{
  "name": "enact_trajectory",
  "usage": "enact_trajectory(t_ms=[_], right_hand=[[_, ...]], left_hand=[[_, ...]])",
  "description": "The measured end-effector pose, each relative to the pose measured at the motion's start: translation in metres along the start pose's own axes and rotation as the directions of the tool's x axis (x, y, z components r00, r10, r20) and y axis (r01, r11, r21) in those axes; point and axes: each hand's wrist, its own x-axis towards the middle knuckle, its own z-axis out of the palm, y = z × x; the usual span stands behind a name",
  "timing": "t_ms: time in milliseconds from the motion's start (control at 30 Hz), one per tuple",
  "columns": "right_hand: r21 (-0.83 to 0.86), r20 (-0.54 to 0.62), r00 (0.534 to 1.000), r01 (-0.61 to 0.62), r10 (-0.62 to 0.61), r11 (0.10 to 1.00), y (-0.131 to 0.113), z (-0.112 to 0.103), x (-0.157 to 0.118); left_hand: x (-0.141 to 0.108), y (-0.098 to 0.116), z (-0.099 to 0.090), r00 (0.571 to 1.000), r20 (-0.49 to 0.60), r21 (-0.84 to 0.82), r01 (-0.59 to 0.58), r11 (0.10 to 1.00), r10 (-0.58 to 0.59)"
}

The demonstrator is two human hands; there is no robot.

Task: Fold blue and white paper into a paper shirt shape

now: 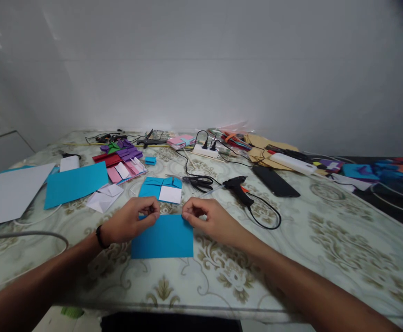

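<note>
A blue paper sheet (163,240) lies on the patterned tablecloth (229,272), close to the front edge. My left hand (135,217) pinches its far edge left of the middle, thumb against fingers. At the far right corner, my right hand (210,217) has thumb and fingertips closed on the same sheet. Just beyond both hands sit small folded blue pieces (152,186) and a white-faced square (170,194). Black scissors (201,183) lie beyond my right hand, with a black glue gun (239,190) to their right.
Blue paper (77,184), a large white sheet (14,193) and a white envelope (104,198) lie left. Farther back are folded coloured papers (128,168) and a power strip (205,151). A black phone (275,181) and cables lie right.
</note>
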Motion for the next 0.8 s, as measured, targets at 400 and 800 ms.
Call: enact_trajectory(t_ms=[400,800], right_hand=[[-0.007,0.011,1.000,0.006,-0.006,1.000,0.0005,0.0005,0.0009],[-0.027,-0.044,0.999,0.000,-0.002,1.000,0.0044,-0.0011,0.0015]], left_hand=[[0.0007,0.0013,-0.0007,1.000,0.011,0.003,0.002,1.000,-0.002],[0.0000,0.0021,-0.0022,0.996,-0.076,0.037,-0.033,0.999,0.036]])
